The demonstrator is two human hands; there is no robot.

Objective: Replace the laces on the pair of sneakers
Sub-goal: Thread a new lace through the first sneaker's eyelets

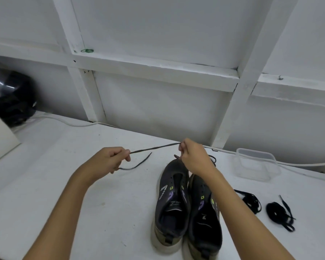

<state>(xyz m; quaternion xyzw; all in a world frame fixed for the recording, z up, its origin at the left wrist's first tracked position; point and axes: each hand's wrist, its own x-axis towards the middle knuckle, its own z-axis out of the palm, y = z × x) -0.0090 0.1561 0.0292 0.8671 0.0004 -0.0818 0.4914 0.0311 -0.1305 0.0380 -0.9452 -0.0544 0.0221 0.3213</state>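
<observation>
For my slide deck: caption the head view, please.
Both hands stretch a dark lace above two unlaced sneakers.

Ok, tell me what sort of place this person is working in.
Probably a plain workshop or utility room, not a shop. The work surface is a bare white table against a white panelled wall with rough wooden battens; a white cable trails along the table's back edge, and a clear plastic container sits there.

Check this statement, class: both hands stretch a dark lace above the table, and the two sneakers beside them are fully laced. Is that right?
Not quite. The head view shows the left hand and right hand stretching the dark lace, but the two sneakers have bare eyelets, not laced.
</observation>
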